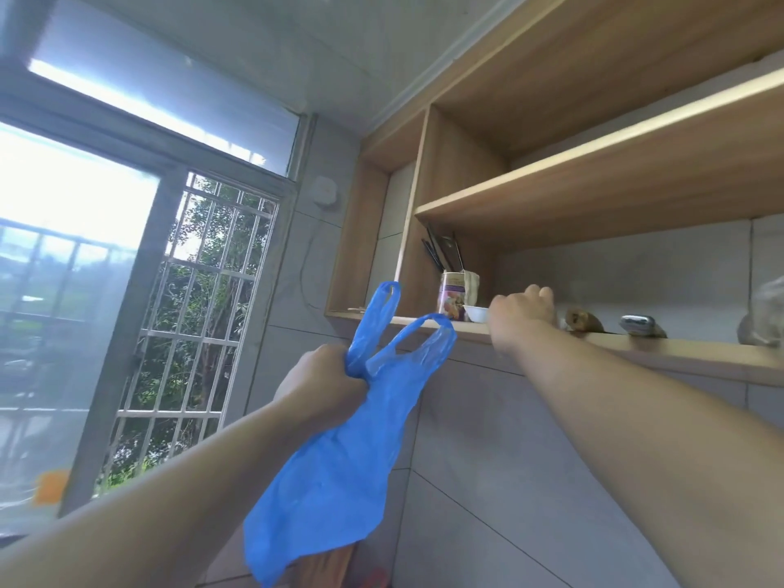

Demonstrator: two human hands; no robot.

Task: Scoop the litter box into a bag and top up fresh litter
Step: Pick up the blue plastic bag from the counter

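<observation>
A: Far left: window, bright, metal grille over right pane, foliage behind.

B: Left hand?

A: Raised mid-frame, fingers curled tight round neck of bag. Blue, thin plastic. Two handle loops standing up above fist, body of bag hanging limp below, down toward bottom edge.

B: Bag touching anything else?

A: Only the hand, as far as visible. Hanging in front of grey tiled wall, below shelf.

B: Shelf contents, left to right?

A: Printed tin holding dark utensils, touching small white bowl at its right. Then right hand. Then brownish object, metallic object, blurred clear item at right edge; none identifiable.

B: Right hand state?

A: Reached up over shelf's front edge, just right of bowl. Knuckles bent, fingers curled away from camera. Fingertips hidden; cannot tell whether gripping anything.

B: Above?

A: Upper wooden shelf, underside seen from below.
</observation>
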